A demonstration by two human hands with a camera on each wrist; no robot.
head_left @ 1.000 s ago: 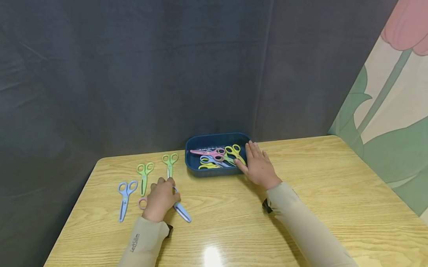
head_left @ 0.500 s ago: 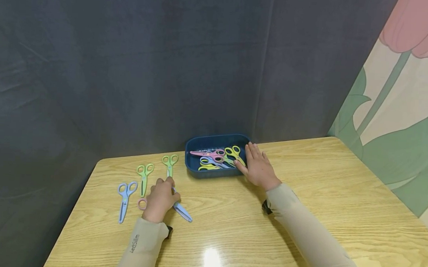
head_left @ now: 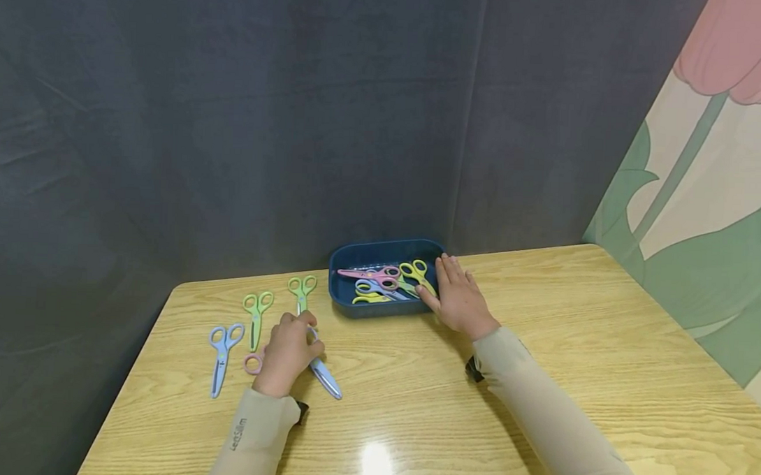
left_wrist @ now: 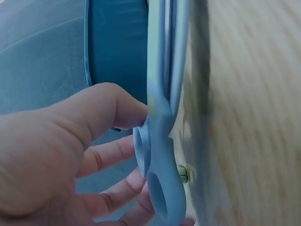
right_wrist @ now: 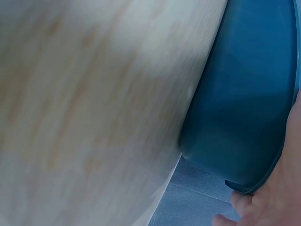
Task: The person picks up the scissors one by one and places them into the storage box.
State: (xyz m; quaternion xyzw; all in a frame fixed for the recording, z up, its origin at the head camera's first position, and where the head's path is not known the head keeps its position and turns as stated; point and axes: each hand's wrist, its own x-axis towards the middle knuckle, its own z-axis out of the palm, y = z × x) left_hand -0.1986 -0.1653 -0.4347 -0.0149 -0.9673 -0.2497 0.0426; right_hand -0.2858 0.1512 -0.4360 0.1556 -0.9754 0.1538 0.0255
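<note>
Thumb and fingers of the left hand (head_left: 288, 347) pinch the blue scissors (head_left: 326, 379) near where the handles meet the blades. From far away, I see the scissors tipped on edge by the table (head_left: 413, 392), but I can't tell if any bit touches the wood. To do this well, I want a firm pinch and a slow lift, so the loops don't bump the green scissors (head_left: 302, 299) by the fingertips or the pink scissors (head_left: 247, 364) partly hidden by the hand. The right hand (head_left: 460, 300) isn't grabbing; its straight fingers rest on the right end of the box (head_left: 384, 309), which should help it sit steady.
</note>
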